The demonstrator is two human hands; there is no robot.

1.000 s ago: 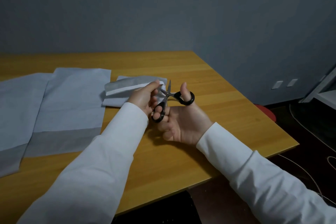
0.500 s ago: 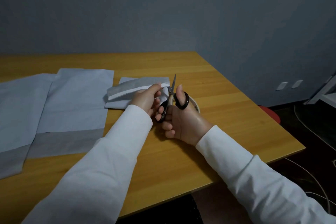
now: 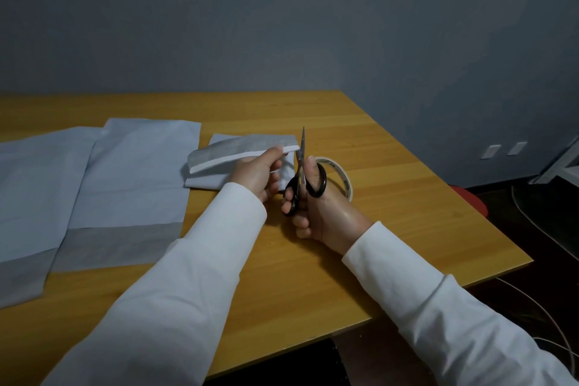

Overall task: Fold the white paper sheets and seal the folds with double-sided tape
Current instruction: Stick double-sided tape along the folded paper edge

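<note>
Three paper sheets: two flat sheets [image 3: 131, 172] at left, one folded sheet [image 3: 238, 154] at centre, pinched by the left hand [image 3: 255, 174]. The right hand [image 3: 316, 207] grips one pair of scissors [image 3: 300, 172], blades together, beside one tape roll [image 3: 340, 179].

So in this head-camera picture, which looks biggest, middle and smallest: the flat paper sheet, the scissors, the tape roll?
1. Flat paper sheet, by far the largest.
2. Scissors, longer than the roll is wide.
3. Tape roll, though the right hand hides part of it, so second and third are close.
</note>
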